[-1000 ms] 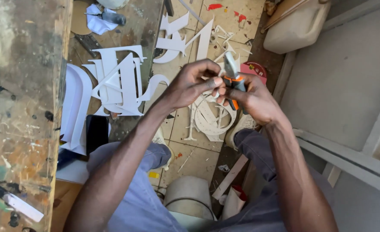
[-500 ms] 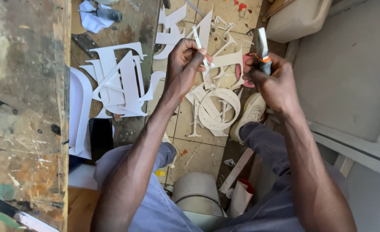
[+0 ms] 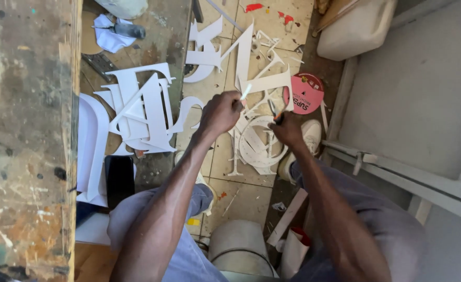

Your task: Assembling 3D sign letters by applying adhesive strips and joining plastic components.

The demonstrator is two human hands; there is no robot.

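My left hand (image 3: pixel 221 111) is closed around a small white strip (image 3: pixel 246 92) whose end sticks up above the fist. My right hand (image 3: pixel 286 129) grips a utility knife (image 3: pixel 273 110) with an orange and black handle, blade end pointing up toward the left hand. Both hands hover over a heap of white cut-out letters (image 3: pixel 256 141) lying on the tiled floor between my knees. The two hands are a short way apart.
A paint-stained wooden workbench (image 3: pixel 27 136) fills the left side. More white cut-out shapes (image 3: pixel 141 109) lean beside it. A pink round disc (image 3: pixel 304 94) lies on the floor, a white jerrycan (image 3: pixel 353 26) stands at the top right, and a white bucket (image 3: pixel 241 248) sits below.
Both hands have dropped lower and apart from where they met a second ago. The knife moved down with the right hand; the left hand keeps the white strip.
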